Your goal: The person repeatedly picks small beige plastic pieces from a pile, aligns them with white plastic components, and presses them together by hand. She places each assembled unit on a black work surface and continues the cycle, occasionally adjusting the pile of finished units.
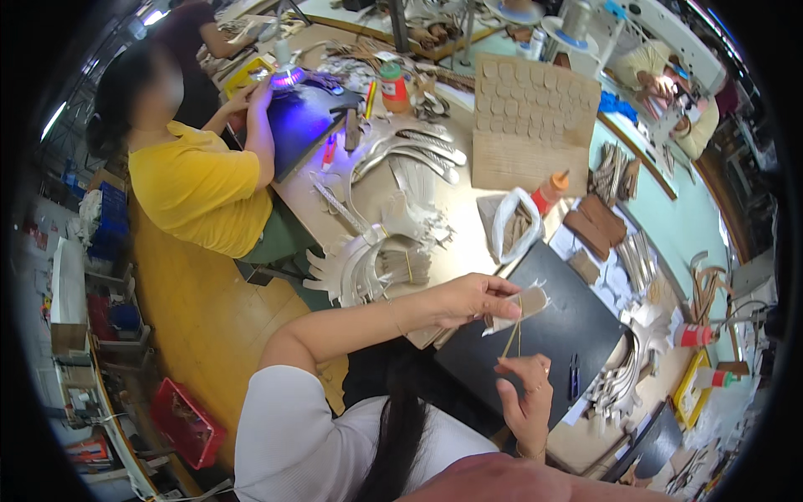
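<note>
My left hand [468, 299] grips a small stack of pale beige pieces [532, 303] with frayed white threads along the edges, held above a black work mat [544, 268]. A thin yellowish rubber band [511, 339] crosses the stack and stretches down from it. Its lower end reaches the fingertips of my right hand [529, 400], which are closed on it. To the right of that hand, a pair of dark tweezers [575, 376] lies on the mat.
Beyond the mat stand a white plastic bag [512, 226] of strips, a red glue bottle [549, 192] and a cardboard sheet [535, 117]. Pale strap bundles [368, 259] lie to the left, more straps [623, 368] to the right. A co-worker in yellow [196, 184] works at far left.
</note>
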### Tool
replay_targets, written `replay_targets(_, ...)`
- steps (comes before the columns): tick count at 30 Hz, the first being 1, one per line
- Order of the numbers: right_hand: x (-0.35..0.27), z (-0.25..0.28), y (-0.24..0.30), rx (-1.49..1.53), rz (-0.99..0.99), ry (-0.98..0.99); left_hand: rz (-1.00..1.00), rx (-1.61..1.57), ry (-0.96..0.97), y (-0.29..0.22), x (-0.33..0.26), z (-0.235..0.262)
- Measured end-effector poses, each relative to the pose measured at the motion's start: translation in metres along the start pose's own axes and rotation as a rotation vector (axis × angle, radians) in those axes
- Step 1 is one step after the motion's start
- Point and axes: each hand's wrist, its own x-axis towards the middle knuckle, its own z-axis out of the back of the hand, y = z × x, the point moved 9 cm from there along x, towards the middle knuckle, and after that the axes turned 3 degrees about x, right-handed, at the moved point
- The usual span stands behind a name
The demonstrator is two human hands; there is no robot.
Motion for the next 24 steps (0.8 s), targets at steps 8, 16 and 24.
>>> replay_targets(8, -0.007, 0.022, -0.019, -0.161, -0.073, -0.119, -0.054, -0.250, 0.148, -0.008, -0.001, 0.001)
replay_targets(16, -0.011, 0.025, -0.003, -0.104, 0.028, -0.072, -0.008, -0.318, 0.034, 0.021, 0.014, 0.017)
replay_targets(24, -0.015, 0.041, -0.016, 0.524, 0.038, -0.252, -0.149, -0.378, 0.020, 0.009, 0.004, 0.027)
